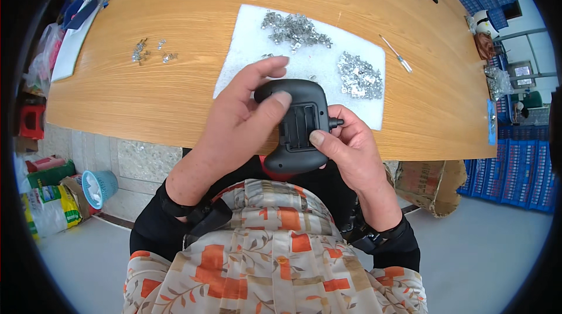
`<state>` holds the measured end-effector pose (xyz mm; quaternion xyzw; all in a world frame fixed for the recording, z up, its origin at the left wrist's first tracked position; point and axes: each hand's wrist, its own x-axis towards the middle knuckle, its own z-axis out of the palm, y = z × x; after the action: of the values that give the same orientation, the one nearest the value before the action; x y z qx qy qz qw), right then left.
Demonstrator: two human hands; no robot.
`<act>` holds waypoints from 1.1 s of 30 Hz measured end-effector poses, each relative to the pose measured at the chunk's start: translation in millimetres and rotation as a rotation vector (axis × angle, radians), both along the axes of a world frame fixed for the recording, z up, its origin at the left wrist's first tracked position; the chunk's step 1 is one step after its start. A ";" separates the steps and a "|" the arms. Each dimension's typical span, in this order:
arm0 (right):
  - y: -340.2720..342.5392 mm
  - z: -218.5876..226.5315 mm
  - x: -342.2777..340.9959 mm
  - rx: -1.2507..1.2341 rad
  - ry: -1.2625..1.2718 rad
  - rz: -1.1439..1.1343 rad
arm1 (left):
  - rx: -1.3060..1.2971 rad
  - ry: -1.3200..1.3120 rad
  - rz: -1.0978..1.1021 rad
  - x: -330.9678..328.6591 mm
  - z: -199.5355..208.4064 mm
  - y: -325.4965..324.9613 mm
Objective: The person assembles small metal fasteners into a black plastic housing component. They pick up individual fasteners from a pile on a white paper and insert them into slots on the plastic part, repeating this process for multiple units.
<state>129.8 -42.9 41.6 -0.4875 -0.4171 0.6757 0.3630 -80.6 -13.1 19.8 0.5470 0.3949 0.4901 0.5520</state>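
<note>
A black gamepad-shaped remote control is held over the table's front edge, its back turned up. An uncovered battery compartment in its middle shows no batteries, and a short black stub sticks out at its right. My right hand grips that side, the thumb on the compartment's rim and the fingers around the stub. My left hand lays its thumb on the upper left grip; its forefinger stretches past the far edge, apart from the casing. Its other fingers are partly hidden. Beyond lies a white foam sheet.
The foam bears two heaps of small metal pieces. A few more metal parts lie on the wooden table to the left. At the right rests a screwdriver. A blue basket and a cardboard box stand below.
</note>
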 end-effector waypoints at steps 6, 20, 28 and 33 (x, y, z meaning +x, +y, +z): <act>-4.6 9.7 -5.8 -0.003 -0.072 0.034 | 0.028 0.353 -0.075 1.7 19.9 -3.4; -1.0 23.9 -6.4 0.150 0.049 0.171 | 0.107 0.475 -0.115 -2.8 30.7 5.8; 23.8 10.4 -42.6 0.303 0.160 -0.034 | -0.372 -0.314 -0.099 -13.0 25.7 4.4; 30.9 5.1 -59.4 0.375 0.072 -0.068 | -0.253 -0.111 -0.135 -9.9 27.5 5.0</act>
<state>70.4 -12.0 46.7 -0.4009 -0.5057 0.5906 0.4846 -90.6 -8.1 47.2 0.4704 0.3848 0.4277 0.6691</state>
